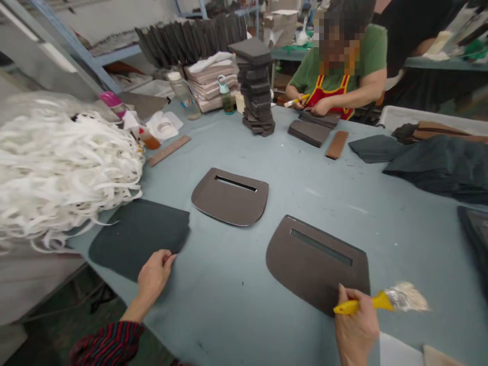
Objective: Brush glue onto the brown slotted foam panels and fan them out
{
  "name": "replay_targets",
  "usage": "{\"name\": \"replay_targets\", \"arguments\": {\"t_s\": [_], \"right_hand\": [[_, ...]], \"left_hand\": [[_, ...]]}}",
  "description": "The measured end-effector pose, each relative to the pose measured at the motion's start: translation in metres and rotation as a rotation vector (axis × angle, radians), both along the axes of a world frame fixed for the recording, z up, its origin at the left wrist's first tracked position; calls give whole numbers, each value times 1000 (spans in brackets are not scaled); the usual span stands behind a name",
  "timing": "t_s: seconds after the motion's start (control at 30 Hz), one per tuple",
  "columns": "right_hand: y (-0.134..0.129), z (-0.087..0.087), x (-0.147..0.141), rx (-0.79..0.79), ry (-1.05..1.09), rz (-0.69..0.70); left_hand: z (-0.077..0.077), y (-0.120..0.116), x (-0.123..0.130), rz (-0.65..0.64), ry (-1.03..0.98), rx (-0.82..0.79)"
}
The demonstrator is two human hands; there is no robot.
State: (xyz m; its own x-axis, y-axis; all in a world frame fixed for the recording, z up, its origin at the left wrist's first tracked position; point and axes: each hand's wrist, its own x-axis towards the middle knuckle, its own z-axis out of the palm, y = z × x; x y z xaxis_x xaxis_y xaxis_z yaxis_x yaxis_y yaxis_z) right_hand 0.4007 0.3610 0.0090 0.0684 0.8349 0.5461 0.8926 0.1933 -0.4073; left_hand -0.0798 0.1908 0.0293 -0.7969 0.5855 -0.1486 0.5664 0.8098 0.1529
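My left hand (155,274) is closed at the lower right edge of a dark green-black sheet (141,235), its thumb and finger pinching there. In my right hand (356,317) is a paintbrush (383,301) with a yellow handle; its pale, worn bristles point right. My right fingers are at the lower edge of a brown panel (312,264) with rounded corners and a long slot. Beyond it, left of the middle, a similar brown slotted panel (229,203) lies flat on the table.
White strips (68,168) are heaped at the left. Stacked dark pieces (255,86), a water bottle (185,96) and a small bottle (225,96) stand at the back. Across the table (229,305), a person (343,76) in a red apron holds a brush. Dark material (442,165) lies right.
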Motion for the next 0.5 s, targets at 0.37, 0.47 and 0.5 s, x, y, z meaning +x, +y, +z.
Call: {"name": "replay_targets", "arguments": {"t_s": [0.37, 0.47, 0.5], "right_hand": [[-88, 13, -172, -353, 197, 662], [-97, 6, -167, -389, 109, 552], [-97, 3, -161, -383, 82, 522]], "left_hand": [[5, 14, 148, -341, -892, 267], [1, 4, 155, -391, -601, 285], [-3, 0, 147, -321, -388, 286]]}}
